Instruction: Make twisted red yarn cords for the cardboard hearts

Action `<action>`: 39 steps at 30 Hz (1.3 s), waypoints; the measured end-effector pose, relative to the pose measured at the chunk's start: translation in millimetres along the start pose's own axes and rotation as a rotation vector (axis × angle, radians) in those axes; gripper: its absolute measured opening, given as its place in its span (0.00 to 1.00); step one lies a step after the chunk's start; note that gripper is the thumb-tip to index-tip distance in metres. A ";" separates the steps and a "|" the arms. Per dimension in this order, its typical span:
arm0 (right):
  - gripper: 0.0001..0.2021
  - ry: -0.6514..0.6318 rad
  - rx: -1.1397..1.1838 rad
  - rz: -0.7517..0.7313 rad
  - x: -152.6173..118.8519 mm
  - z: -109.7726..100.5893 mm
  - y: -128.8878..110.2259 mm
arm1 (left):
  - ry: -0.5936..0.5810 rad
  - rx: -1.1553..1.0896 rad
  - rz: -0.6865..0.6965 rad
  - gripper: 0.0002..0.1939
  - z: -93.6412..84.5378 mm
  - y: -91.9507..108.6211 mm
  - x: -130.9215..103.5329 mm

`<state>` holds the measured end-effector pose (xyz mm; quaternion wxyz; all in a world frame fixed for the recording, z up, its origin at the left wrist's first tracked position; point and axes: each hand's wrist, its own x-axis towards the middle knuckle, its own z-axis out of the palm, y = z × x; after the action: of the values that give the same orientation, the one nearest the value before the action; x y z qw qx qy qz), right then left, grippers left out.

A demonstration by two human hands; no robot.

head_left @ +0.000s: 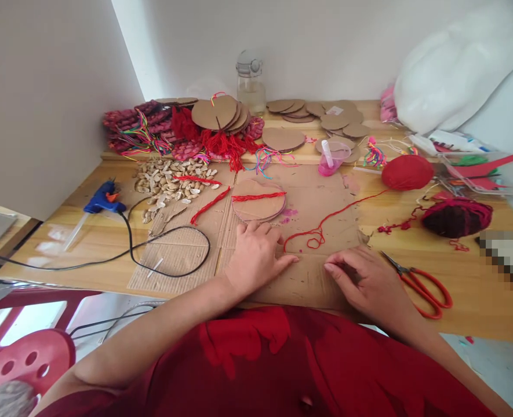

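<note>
My left hand (258, 255) lies palm down on the cardboard sheet (326, 191), thumb stretched out to the right. Its fingertips are at the near edge of a round cardboard disc (260, 211), which has a twisted red yarn strand (258, 197) across it. A loose red yarn (321, 223) ends beside my left index finger and runs back to a red yarn ball (408, 172). To the right, my right hand (364, 281) rests with thumb and forefinger tips together; anything between them is too small to make out. Orange-handled scissors (425, 289) lie just beside it.
A blue glue gun (105, 198) with a looping black cord (208, 249) lies left, near peanut shells (178, 179). Cardboard discs (341, 119), red tassels (225, 145), a glass bottle (251, 87) and a pink-stained plastic cup (332, 159) stand behind. A dark red yarn ball (458, 217) sits right.
</note>
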<state>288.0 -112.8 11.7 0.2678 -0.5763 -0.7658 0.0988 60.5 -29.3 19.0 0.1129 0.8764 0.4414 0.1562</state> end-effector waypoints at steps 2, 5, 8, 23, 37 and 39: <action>0.07 -0.004 0.023 -0.005 -2.6 2.4 1.4 | -0.016 0.036 -0.017 0.16 2.7 0.7 0.0; 0.06 -0.002 0.053 -0.005 -5.0 3.8 2.7 | -0.033 0.050 -0.020 0.08 6.8 -0.8 -1.1; 0.04 0.005 0.101 0.002 -3.1 3.7 -2.1 | -0.045 0.056 0.015 0.06 8.9 -3.5 -2.0; 0.10 -0.070 0.388 0.045 25.2 14.6 -41.3 | -0.011 -0.230 0.102 0.03 -36.2 9.3 -20.4; 0.04 -0.118 0.211 -0.202 37.5 -25.4 -41.1 | -0.346 -1.229 -0.306 0.14 -37.4 -5.7 -9.4; 0.04 -0.110 0.170 -0.252 37.7 -28.5 -40.3 | -0.403 -1.298 -0.352 0.14 -39.8 -1.9 -9.7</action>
<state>262.3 -94.8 65.3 0.2836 -0.4446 -0.8344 0.1601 38.8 -33.7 53.6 0.7165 0.5593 0.3647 0.2020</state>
